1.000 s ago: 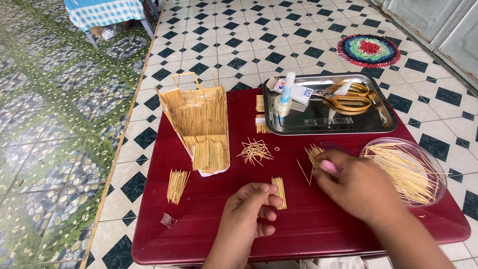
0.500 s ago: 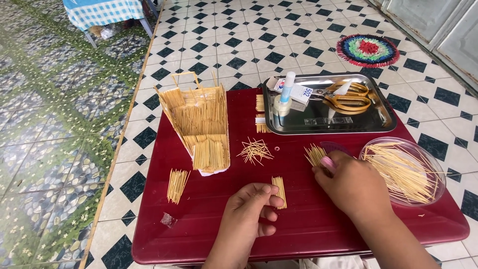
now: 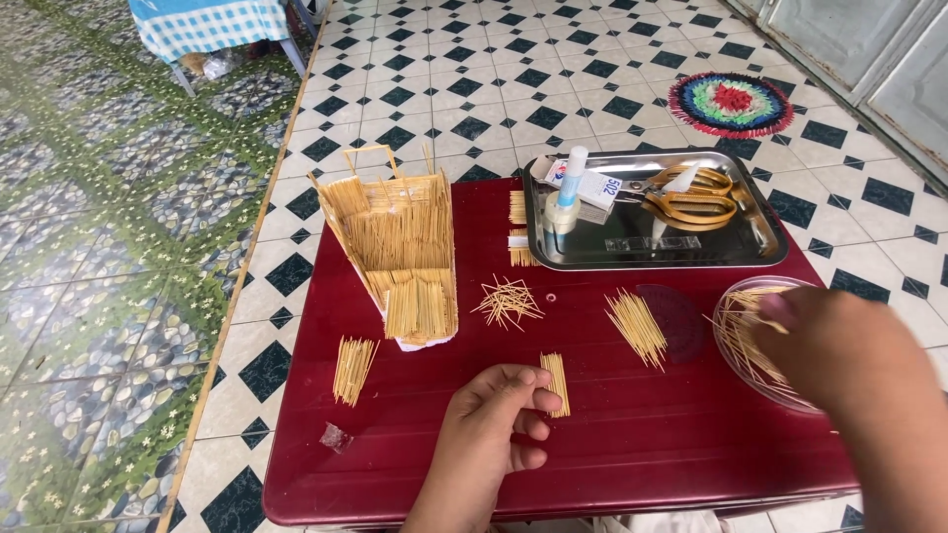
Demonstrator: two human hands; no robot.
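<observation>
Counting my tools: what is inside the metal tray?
In the metal tray: gold scissors, a glue bottle, a small white box. Anything beneath them is hidden.

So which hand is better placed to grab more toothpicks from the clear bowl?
Probably the right hand: it is already over the clear bowl of toothpicks. The left hand rests on a small glued panel, farther away.

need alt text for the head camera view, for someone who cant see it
Seen from above, a person's left hand rests by a small glued toothpick panel on a red table, while the right hand reaches into a clear bowl of toothpicks. A toothpick house and a steel tray holding scissors and glue sit behind.
</observation>
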